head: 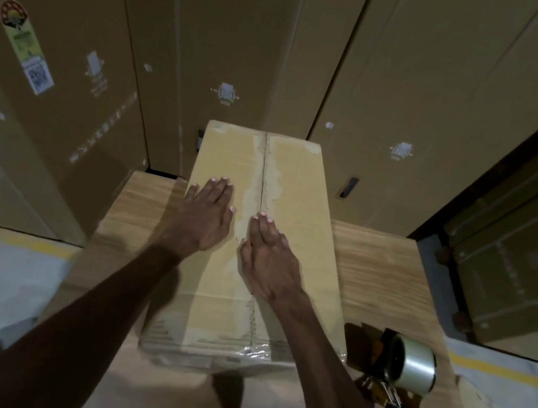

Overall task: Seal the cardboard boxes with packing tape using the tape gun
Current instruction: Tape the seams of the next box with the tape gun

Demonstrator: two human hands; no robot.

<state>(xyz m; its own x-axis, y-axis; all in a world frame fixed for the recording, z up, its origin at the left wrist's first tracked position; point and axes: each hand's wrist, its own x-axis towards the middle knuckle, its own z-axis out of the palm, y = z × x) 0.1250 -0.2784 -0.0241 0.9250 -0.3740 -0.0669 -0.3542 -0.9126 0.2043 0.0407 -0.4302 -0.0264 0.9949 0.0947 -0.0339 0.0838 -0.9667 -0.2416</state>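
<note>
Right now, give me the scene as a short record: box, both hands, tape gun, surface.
box: cardboard box lying flat on the wooden table, centre seam on top, clear tape visible at its near end
left hand: left hand flat on the box top, left of the seam, fingers straight
right hand: right hand flat on the seam, fingers straight
tape gun: tape gun on the table right of the box, unheld

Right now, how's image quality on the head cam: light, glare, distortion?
Head view: dim and warm; wide-angle bends the tall stacked cartons; soft motion blur overall; glare on the clear tape roll and on the brown cardboard box near edge; both hands cast shadows left.
</note>
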